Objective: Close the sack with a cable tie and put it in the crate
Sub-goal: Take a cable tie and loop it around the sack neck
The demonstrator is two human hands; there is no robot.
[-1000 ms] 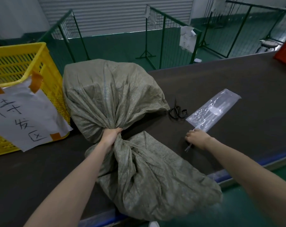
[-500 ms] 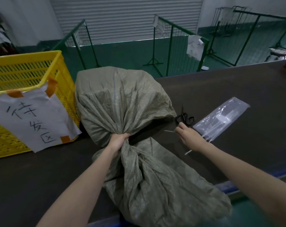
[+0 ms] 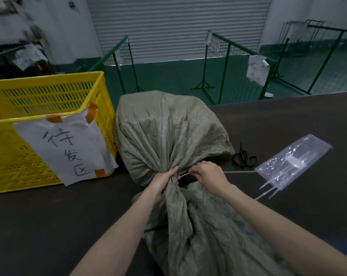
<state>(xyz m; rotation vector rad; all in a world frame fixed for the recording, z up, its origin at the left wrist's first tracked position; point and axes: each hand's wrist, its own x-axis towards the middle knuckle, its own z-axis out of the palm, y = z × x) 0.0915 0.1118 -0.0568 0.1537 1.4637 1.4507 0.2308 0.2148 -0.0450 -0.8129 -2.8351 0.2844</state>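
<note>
Left hand [image 3: 163, 179] clamping grey-green woven sack [image 3: 168, 134] neck, right fingers [image 3: 194, 172] pinching thin white cable tie [image 3: 238, 172] lying crosswise, tail toward worktop's right edge.

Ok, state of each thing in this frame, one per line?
Grey-green woven sack: neck bunched, not tied.
Left hand: gripping the neck.
Right hand: pinching a thin white cable tie at the neck.
Yellow slatted plastic crate: no sack inside.
Black scissors: lying closed.
Clear plastic bag: ties sticking out.

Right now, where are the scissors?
In the head view, the scissors lie on the dark table right of the sack, just left of the clear plastic bag.
</note>
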